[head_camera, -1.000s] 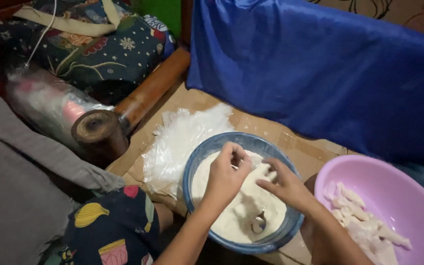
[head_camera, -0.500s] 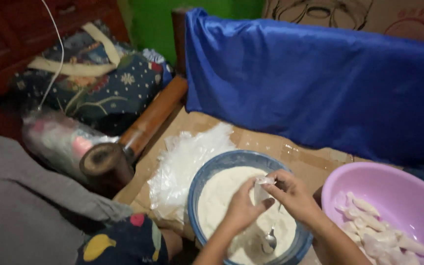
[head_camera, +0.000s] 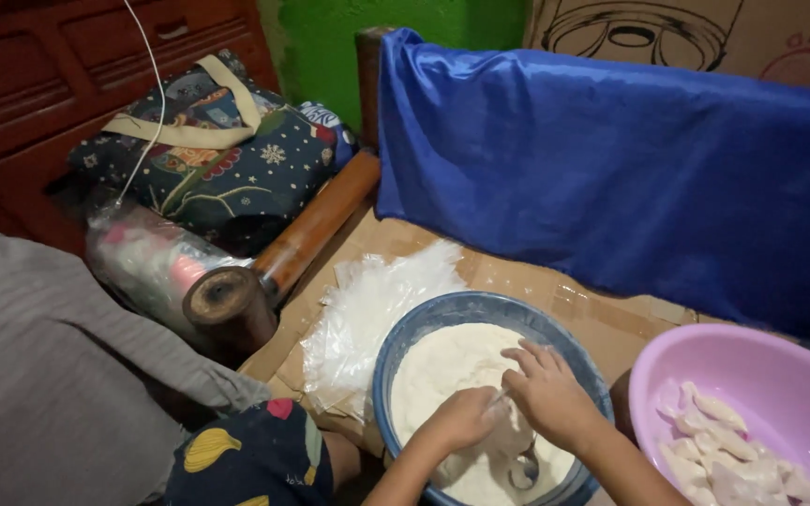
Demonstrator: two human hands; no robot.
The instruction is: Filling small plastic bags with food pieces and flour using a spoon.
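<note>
Both hands work together inside the blue bowl [head_camera: 405,351] of white batter [head_camera: 442,375] — the left hand [head_camera: 461,420] curled shut, the right hand [head_camera: 547,394] with fingers spread, pinching a small white piece between them. A metal spoon [head_camera: 522,468] lies in the batter (just below the hands), and the pink basin [head_camera: 752,375] of pale folded pieces [head_camera: 719,450] sits beside the bowl on the right.

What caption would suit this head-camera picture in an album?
Left hand and right hand meet over white batter in a round blue bowl, beside a pink plastic basin of pale pieces.
</note>
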